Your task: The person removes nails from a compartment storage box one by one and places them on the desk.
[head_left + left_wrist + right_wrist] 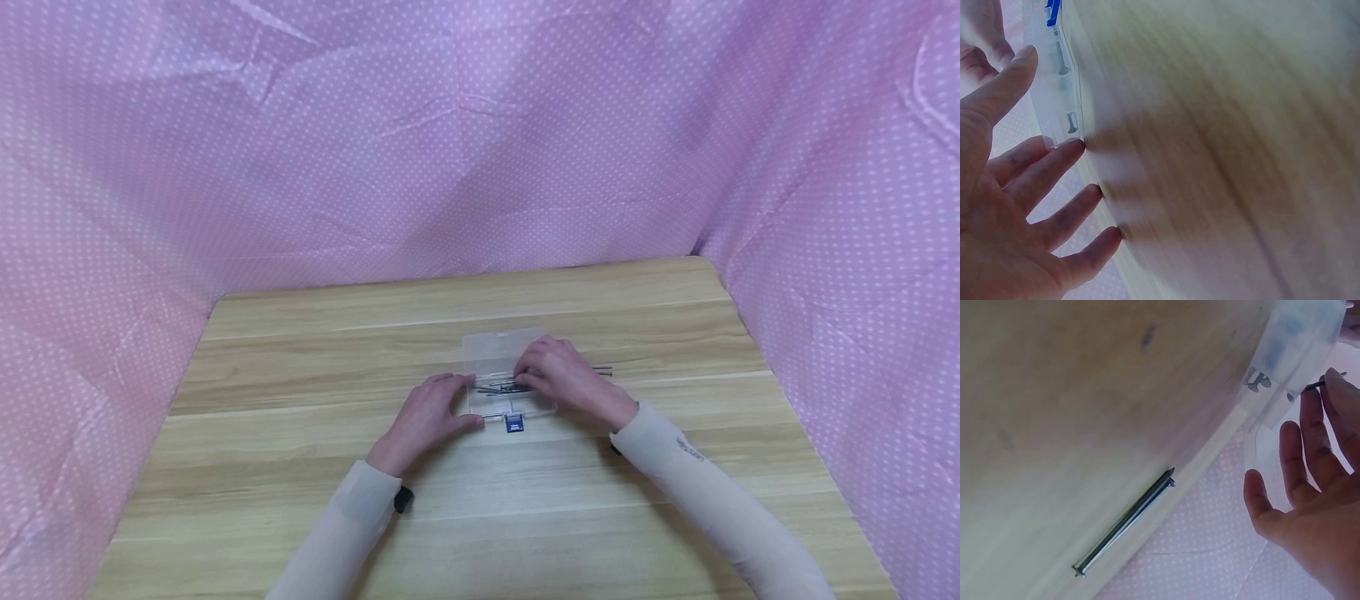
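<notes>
A clear plastic box point(478, 404) sits on the table with its lid point(491, 352) raised at the back and a blue latch point(514, 423) at the front. Several metal nails point(495, 389) lie inside it. My left hand point(431, 410) holds the box's left end, its thumb at the front corner and fingertips at the back. Over the right part of the box, my right hand point(558, 372) pinches a dark nail point(1315, 385) between thumb and forefinger. The other right fingers are spread apart. More nail heads point(1259, 382) show through the box wall.
To the right of the box, long loose nails point(1125, 522) lie side by side on the wooden table point(525, 517). A pink dotted cloth point(375, 150) hangs behind the table and along both sides.
</notes>
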`<action>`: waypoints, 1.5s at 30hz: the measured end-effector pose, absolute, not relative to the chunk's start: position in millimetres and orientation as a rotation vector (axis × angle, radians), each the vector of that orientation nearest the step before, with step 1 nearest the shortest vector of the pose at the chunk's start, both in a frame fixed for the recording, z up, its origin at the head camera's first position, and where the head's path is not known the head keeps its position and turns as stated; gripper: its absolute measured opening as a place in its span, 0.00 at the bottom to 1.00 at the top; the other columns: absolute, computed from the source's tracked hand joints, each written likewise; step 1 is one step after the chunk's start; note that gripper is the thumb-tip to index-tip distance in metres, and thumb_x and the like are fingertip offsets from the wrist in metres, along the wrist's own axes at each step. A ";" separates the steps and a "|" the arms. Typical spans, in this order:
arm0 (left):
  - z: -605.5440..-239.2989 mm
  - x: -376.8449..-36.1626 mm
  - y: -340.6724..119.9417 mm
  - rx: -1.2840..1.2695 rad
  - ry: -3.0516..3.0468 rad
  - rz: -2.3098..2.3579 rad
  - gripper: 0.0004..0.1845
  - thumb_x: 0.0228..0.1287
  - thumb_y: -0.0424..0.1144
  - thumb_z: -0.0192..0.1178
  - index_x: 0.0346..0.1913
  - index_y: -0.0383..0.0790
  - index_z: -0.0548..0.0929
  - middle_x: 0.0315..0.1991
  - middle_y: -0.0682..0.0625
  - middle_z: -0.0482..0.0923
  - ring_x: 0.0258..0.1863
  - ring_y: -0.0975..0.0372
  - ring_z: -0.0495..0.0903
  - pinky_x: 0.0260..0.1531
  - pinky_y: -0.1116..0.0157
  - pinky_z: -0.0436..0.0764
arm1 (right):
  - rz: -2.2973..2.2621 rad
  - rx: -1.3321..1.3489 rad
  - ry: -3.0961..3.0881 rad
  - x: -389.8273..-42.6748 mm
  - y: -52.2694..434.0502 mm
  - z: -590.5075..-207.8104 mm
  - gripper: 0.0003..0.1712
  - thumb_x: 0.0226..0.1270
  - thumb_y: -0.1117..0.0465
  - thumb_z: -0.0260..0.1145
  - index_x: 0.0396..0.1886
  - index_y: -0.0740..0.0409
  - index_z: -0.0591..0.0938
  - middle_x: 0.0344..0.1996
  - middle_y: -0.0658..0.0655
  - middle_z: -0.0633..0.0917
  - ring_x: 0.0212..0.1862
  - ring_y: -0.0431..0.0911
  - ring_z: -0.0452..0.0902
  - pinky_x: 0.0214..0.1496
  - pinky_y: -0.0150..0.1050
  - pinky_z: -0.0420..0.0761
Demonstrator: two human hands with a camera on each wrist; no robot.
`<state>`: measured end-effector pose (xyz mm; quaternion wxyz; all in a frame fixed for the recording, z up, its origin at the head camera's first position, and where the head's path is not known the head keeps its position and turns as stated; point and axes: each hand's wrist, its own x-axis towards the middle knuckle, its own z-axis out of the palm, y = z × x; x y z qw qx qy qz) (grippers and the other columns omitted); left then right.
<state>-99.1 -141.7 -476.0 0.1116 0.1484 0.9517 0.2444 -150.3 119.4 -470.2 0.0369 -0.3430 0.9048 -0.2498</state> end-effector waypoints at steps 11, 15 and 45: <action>-477.7 -99.0 -142.2 0.431 2.797 0.723 0.38 0.58 0.55 0.76 0.69 0.42 0.79 0.66 0.43 0.79 0.69 0.47 0.72 0.70 0.46 0.70 | -0.935 -1.053 2.803 -149.3 126.6 -462.7 0.08 0.67 0.64 0.74 0.45 0.57 0.90 0.42 0.52 0.91 0.49 0.50 0.82 0.58 0.53 0.79; -478.1 -99.0 -142.7 0.433 2.797 0.723 0.38 0.58 0.55 0.76 0.68 0.42 0.79 0.66 0.43 0.79 0.69 0.47 0.73 0.70 0.46 0.71 | -0.975 -1.073 2.822 -148.7 132.4 -459.1 0.10 0.65 0.65 0.74 0.46 0.58 0.90 0.41 0.54 0.91 0.48 0.51 0.82 0.57 0.53 0.80; -479.1 -98.5 -143.9 0.436 2.791 0.719 0.40 0.57 0.57 0.76 0.69 0.42 0.78 0.67 0.43 0.78 0.69 0.47 0.73 0.71 0.46 0.70 | -1.098 -0.914 2.965 -151.0 195.1 -467.7 0.07 0.65 0.69 0.74 0.42 0.60 0.90 0.40 0.56 0.90 0.49 0.55 0.81 0.57 0.55 0.80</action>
